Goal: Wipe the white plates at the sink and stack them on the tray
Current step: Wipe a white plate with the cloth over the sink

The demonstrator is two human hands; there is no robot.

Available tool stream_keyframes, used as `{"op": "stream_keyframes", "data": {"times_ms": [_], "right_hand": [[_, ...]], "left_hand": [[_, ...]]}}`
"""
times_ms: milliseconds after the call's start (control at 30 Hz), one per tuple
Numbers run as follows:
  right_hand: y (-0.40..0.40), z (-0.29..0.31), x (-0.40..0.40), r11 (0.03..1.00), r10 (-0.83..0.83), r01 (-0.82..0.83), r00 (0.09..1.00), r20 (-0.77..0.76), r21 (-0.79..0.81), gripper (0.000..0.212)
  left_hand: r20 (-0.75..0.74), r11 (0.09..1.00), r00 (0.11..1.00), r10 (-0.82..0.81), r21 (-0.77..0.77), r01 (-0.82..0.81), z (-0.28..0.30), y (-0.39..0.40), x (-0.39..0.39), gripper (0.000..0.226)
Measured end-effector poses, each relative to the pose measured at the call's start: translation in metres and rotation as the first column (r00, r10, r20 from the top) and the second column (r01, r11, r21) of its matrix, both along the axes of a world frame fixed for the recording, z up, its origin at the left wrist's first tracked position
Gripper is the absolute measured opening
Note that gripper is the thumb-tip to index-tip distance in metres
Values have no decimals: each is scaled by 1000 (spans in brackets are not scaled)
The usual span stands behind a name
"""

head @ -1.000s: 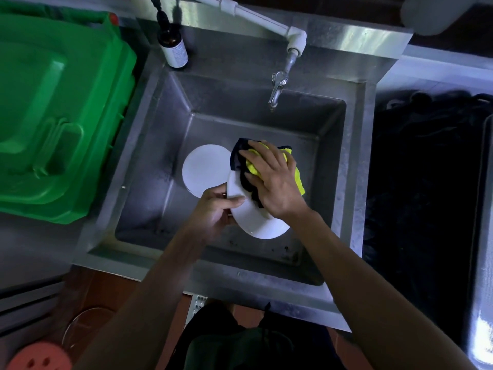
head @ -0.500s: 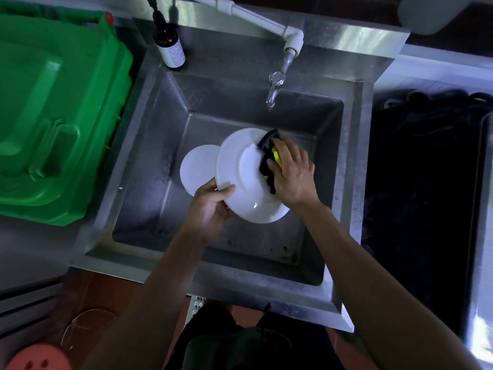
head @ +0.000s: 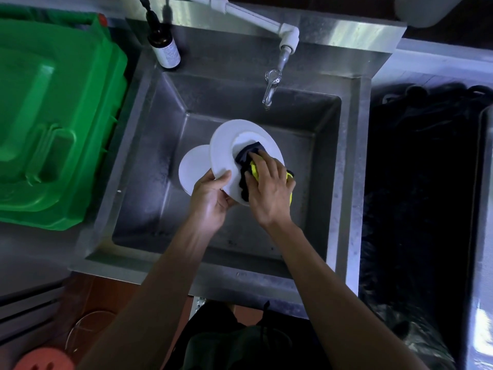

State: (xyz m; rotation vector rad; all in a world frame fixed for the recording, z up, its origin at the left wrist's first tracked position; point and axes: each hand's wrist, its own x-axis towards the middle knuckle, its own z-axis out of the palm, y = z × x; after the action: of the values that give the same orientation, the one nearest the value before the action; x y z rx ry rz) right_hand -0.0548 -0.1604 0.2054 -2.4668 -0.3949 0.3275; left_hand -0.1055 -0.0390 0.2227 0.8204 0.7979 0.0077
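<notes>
Over the sink (head: 354, 182), the left hand (head: 210, 201) grips a white plate (head: 226, 145) and the right hand (head: 269, 190) squeezes a cloth (head: 254, 170) on it.

A green bin (head: 50, 116) lies left of the basin. A dark bottle (head: 163, 46) stands at the back corner, near the tap (head: 270, 86). Black bags (head: 416, 209) fill the right.

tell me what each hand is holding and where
Left hand grips the white plate by its near rim, thumb on top. Right hand presses a yellow-and-dark cloth against the plate's face.
</notes>
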Motion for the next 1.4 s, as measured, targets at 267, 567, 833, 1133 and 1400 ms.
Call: {"op": "stream_keyframes", "data": {"times_ms": [267,567,833,1133,1400], "right_hand": [[13,1,-31,1000,19,-20,997,77,11,47],[-14,-13,-20,979,-132,140,989,-63,150,46],[-31,-10,6,955,-157,179,981,-111,236,47],[-29,10,34,965,-141,159,985,-99,208,43],[-14,21,31,993,-80,80,997,-11,87,45]], "left_hand": [[9,983,991,134,-126,-132,-4,-2,7,33],[-12,966,988,151,-212,-150,-11,19,-9,35],[70,980,996,-58,-184,70,-13,45,-29,36],[123,937,935,-333,-72,343,-7,72,-37,29],[26,876,876,-481,60,479,6,86,-32,36]]}}
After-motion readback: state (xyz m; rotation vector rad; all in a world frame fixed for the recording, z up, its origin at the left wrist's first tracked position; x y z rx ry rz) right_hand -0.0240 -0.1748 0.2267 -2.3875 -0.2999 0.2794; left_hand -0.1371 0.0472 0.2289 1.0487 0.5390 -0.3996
